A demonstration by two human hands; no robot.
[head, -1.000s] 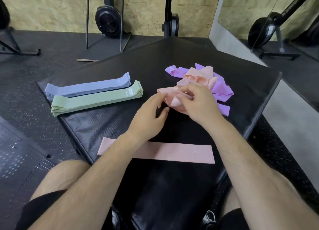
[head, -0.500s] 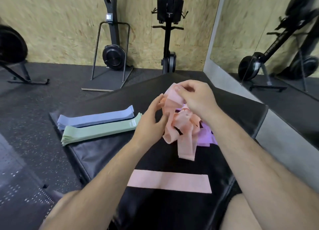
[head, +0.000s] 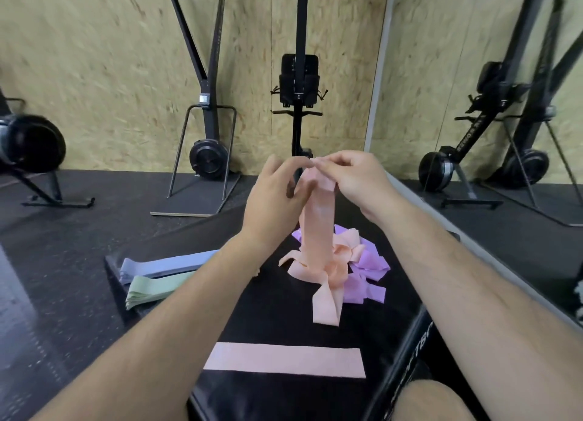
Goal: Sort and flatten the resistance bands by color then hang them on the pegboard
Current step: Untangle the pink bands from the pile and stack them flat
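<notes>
Head view. Your left hand (head: 277, 193) and right hand (head: 353, 177) meet at centre frame, fingers curled, each pinching the top end of a peach-pink band (head: 317, 218) that hangs straight down. Its lower end sits in the tangled pile (head: 367, 264) of pink and purple bands on the black mat (head: 277, 313), right of centre. A flat pink band (head: 284, 359) lies alone at lower centre. The blue stack (head: 164, 264) and green stack (head: 154, 286) lie side by side at left.

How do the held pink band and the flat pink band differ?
The held pink band hangs upright, pinched by left hand and right hand; the flat pink band lies on the mat, untouched. The held one's lower end meets the tangled pile; the flat one lies apart. Both are pink.
</notes>
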